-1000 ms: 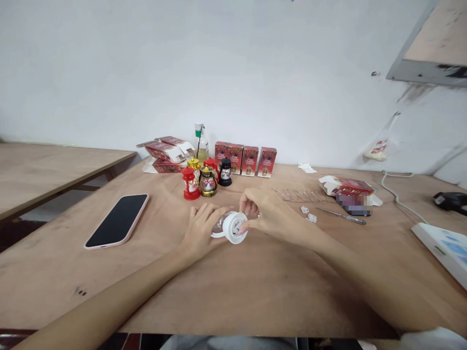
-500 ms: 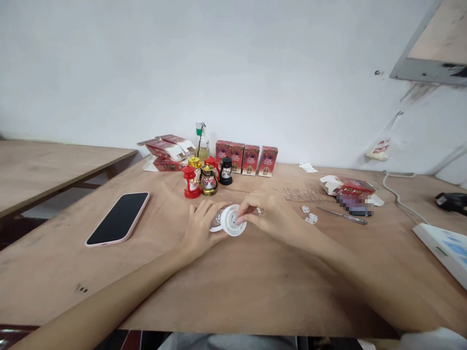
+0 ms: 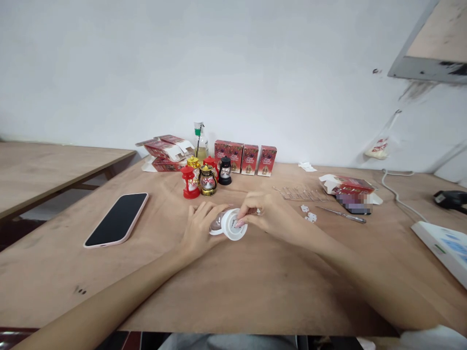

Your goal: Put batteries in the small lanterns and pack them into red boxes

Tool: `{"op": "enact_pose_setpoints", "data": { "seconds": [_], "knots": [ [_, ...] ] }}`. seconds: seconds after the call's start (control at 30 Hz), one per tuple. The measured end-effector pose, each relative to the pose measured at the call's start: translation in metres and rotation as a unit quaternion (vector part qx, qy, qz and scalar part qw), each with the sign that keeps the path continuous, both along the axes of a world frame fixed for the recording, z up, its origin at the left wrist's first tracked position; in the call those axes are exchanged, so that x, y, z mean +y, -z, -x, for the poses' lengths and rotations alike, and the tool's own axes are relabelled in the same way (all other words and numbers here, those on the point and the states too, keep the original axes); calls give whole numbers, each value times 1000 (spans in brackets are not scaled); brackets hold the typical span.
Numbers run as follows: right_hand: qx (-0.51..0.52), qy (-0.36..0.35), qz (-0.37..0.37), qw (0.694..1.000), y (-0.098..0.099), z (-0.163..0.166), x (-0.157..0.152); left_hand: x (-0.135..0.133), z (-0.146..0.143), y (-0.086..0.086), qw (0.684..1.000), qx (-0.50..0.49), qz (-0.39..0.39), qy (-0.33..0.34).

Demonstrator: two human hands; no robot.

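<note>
A small white lantern lies on its side at the middle of the wooden table, its round white base turned toward me. My left hand wraps around its clear globe end. My right hand pinches at the white base with thumb and fingertips. Behind them stands a cluster of toy lanterns: a red lantern, a gold lantern and a black lantern.
A pink-cased phone lies face up at left. Red boxes line the wall, and opened boxes lie beside a bottle. At right are a screwdriver, small white parts, a flattened box, a cable and a white device.
The lantern has been turned slightly between my hands, and my right fingers have shifted on its white base. Everything else on the table stays put.
</note>
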State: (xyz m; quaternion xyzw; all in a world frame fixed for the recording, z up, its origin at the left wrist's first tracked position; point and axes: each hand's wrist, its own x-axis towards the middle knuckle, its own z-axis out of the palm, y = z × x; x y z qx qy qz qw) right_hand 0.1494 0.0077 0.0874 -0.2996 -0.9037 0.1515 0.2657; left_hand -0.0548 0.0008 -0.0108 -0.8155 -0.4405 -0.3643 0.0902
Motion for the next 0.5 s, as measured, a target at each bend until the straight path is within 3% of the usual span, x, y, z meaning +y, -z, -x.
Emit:
{"op": "enact_pose_setpoints", "data": {
  "seconds": [0.13, 0.27, 0.33, 0.4, 0.5],
  "knots": [
    [8, 5, 4, 1000, 2, -3, 3, 0, 0, 1, 998, 17, -65, 12],
    [15, -18, 84, 996, 8, -1, 6, -1, -1, 1, 987, 31, -158, 15],
    [16, -23, 87, 996, 9, 0, 7, -1, -1, -1, 985, 27, -173, 6],
    [25, -37, 38, 998, 8, 1, 7, 0, -1, -4, 986, 10, -168, -7],
    [13, -101, -106, 989, 5, -1, 6, 4, 1, -9, 988, -33, -145, -37]
  ]
}}
